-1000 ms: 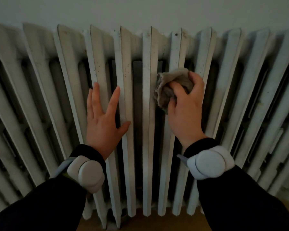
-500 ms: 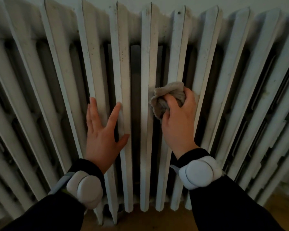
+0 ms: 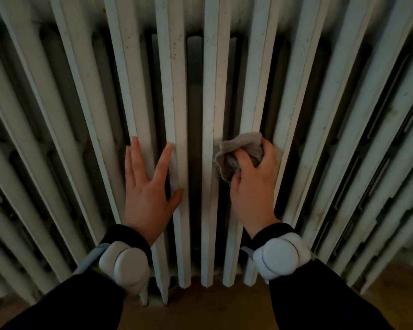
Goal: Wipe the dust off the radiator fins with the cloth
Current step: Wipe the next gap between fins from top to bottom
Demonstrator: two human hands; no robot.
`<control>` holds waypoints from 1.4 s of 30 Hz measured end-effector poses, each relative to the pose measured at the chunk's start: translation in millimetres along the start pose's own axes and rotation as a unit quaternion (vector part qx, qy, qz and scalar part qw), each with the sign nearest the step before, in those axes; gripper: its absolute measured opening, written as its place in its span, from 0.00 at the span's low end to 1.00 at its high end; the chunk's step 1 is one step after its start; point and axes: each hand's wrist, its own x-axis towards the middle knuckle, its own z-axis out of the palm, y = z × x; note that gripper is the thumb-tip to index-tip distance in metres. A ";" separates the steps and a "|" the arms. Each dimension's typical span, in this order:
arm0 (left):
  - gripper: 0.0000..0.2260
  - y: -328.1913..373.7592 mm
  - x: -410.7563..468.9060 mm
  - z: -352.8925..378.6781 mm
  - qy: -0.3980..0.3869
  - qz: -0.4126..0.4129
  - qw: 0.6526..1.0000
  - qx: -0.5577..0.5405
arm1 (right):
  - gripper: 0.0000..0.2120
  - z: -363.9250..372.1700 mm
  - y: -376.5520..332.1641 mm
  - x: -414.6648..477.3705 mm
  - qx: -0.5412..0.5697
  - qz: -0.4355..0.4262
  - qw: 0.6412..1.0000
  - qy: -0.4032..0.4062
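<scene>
While the left hand lies spread flat at centre frame, likely for balance, the right hand clutches a bunched cloth against the radiator fins.

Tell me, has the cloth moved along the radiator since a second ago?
Yes. The cloth has slid down the radiator fin, nearer its bottom end.

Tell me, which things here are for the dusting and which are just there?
For the job: radiator fins; cloth; right hand, gripping the cloth; left hand, resting flat on the fins.
Just there: wooden floor; white wrist devices; dark sleeves.
</scene>
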 end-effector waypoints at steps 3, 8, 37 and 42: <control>0.44 -0.1 -4.0 -0.4 -0.017 -0.006 1.000 0.002 | 0.20 3.0 4.5 -9.1 -0.011 0.000 1.000 -0.012; 0.44 -2.7 -9.7 -4.0 -0.039 -0.015 0.999 -0.004 | 0.21 6.1 10.7 -25.1 -0.027 0.006 0.999 -0.045; 0.49 -15.1 -24.9 19.5 -0.024 -0.069 0.996 -0.046 | 0.18 11.8 10.1 -19.8 -0.003 -0.009 1.000 -0.021; 0.47 -15.2 -27.7 24.5 -0.016 -0.066 0.995 -0.071 | 0.18 22.3 25.5 -43.0 -0.024 -0.010 0.999 -0.044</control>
